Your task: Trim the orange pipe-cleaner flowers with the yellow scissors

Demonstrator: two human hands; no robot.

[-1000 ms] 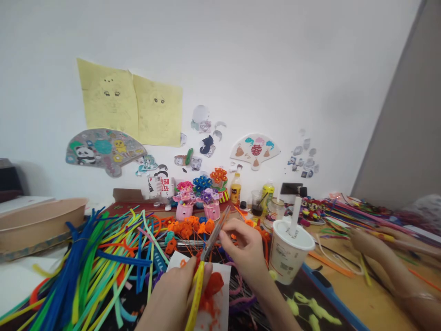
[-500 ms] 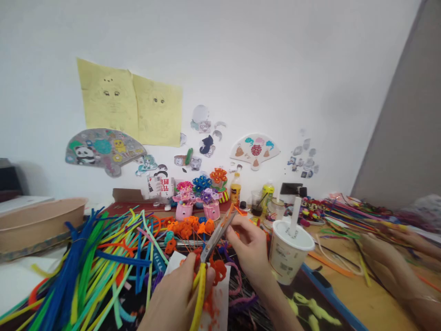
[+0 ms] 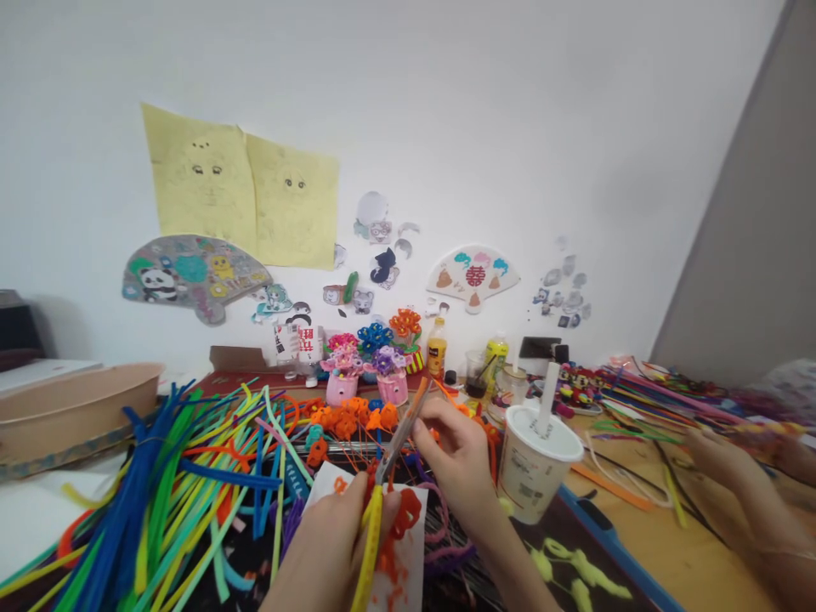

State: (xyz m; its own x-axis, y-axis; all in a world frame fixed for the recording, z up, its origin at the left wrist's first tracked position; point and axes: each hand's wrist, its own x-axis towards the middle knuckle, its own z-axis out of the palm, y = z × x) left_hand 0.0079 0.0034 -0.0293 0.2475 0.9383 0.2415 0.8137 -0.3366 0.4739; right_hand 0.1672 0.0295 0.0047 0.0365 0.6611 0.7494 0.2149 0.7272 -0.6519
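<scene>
Yellow-handled scissors (image 3: pixel 370 544) are in my left hand (image 3: pixel 337 535), their blades slanting up and to the right. An orange fuzzy strip (image 3: pixel 419 393) lies along the blade tips, beside the pinched fingers of my right hand (image 3: pixel 454 455), which grip it. Below my hands, a white paper (image 3: pixel 411 578) bears orange fuzz clippings. An orange-red looped fuzzy piece (image 3: pixel 405 512) hangs just right of the scissors, partly behind my left fingers. Several orange fuzzy flowers (image 3: pixel 344 421) on thin stems lie beyond my hands.
Colourful pipe cleaners (image 3: pixel 166 501) spread across the left, near a beige basin (image 3: pixel 76 408). A lidded cup (image 3: pixel 539 463) with a straw stands right of my right hand. Potted fuzzy flowers (image 3: pixel 392 387) and bottles (image 3: pixel 437 348) line the back. Another person's hands (image 3: pixel 733 476) are at the far right.
My right hand and the scissors have shifted slightly to the left at the blade tips. The other person's nearer hand has moved a little right. My grips look the same.
</scene>
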